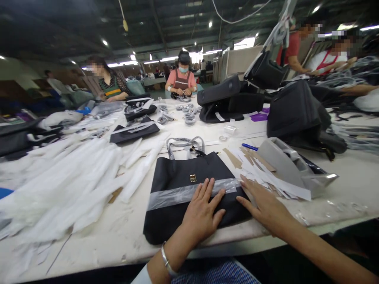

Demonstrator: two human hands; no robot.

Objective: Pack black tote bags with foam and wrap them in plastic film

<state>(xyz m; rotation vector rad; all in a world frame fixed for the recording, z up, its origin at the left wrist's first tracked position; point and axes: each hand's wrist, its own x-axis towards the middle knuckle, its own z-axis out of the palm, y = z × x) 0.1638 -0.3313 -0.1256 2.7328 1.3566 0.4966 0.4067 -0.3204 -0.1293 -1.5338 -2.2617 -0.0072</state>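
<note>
A black handbag (174,173) with a gold clasp (193,178) lies flat at the table's front edge, its wrapped handles (186,145) pointing away from me. Across its front runs a band of clear plastic film (168,197). My left hand (204,209) rests on the bag and the film, fingers spread, a silver bangle at the wrist. At the bag's right side, my right hand (260,201) touches the edge near the film's end, its thumb apart from the fingers.
White padding strips (79,177) cover the table's left. Paper strips (266,177) and a grey tape dispenser (284,163) stand right of the bag. Black bags (296,110) are piled behind. A masked person (182,79) works across the table (118,236); other people are at both sides.
</note>
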